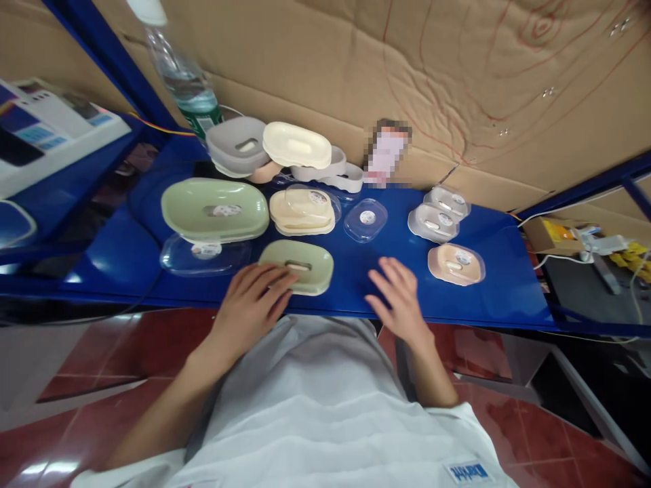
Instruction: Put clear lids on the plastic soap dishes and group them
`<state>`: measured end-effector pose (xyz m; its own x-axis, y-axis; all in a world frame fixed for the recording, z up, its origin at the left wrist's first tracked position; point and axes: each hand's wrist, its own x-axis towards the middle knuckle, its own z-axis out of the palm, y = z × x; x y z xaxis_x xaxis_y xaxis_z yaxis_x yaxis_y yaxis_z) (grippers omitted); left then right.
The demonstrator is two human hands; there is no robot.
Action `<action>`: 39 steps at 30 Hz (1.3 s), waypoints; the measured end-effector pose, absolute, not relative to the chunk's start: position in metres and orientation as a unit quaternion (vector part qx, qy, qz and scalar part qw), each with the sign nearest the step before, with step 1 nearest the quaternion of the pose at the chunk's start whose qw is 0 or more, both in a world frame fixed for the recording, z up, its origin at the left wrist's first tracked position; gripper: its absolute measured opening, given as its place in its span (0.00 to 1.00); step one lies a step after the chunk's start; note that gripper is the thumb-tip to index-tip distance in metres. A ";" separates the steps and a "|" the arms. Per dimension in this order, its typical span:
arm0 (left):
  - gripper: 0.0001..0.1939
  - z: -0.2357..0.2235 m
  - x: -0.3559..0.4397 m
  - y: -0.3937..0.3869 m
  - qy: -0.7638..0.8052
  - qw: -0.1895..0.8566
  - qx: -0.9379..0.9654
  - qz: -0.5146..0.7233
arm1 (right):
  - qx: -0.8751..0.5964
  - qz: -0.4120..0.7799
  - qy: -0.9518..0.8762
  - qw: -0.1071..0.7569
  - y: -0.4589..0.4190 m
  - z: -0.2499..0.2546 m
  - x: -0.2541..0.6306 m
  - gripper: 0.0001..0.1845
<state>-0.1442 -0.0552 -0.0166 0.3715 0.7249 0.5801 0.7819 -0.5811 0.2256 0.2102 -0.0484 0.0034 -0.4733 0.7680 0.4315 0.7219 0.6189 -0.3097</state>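
My left hand lies flat, fingers apart, at the near edge of the blue table, with its fingertips touching a small pale green soap-dish lid. My right hand rests open on the bare table a little to the right, holding nothing. Behind the green lid sits a cream dish stack with a clear cover, and a small clear lid lies just beyond my right hand. A pink dish under a clear cover sits to the right of that hand.
A large green dish rests on a clear tray at the left. Grey and cream lids pile up at the back by a water bottle. Two grey covered dishes sit at the right. Cardboard walls the back.
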 end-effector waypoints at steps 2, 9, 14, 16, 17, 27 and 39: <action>0.20 -0.021 -0.133 -0.058 -0.429 0.027 -0.842 -0.328 | -0.364 0.092 -0.901 0.219 -0.039 0.004 0.174 0.37; 0.22 -0.025 -0.124 -0.058 -0.385 -0.002 -0.862 -0.330 | -0.352 0.124 -0.908 0.193 -0.040 0.001 0.156 0.23; 0.19 -0.028 -0.123 -0.054 -0.332 0.027 -0.882 -0.334 | -0.378 0.106 -0.899 0.192 -0.055 -0.009 0.165 0.23; 0.17 -0.029 -0.120 -0.053 -0.323 0.028 -0.884 -0.337 | -0.379 0.109 -0.898 0.197 -0.057 -0.011 0.165 0.24; 0.17 -0.030 -0.119 -0.053 -0.325 0.022 -0.882 -0.341 | -0.376 0.113 -0.897 0.202 -0.058 -0.012 0.164 0.24; 0.10 -0.029 -0.115 -0.052 -0.370 -0.060 -0.850 -0.370 | -0.353 0.111 -0.902 0.222 -0.030 -0.002 0.182 0.35; 0.08 -0.030 -0.115 -0.050 -0.386 -0.091 -0.836 -0.379 | -0.497 0.045 -0.843 0.199 0.010 -0.011 0.197 0.30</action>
<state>-0.1154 -0.0498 -0.0297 0.4139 0.7144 0.5642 0.5767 -0.6853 0.4447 0.1968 0.0101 -0.0107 -0.4264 0.8563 0.2913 0.8207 0.5017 -0.2734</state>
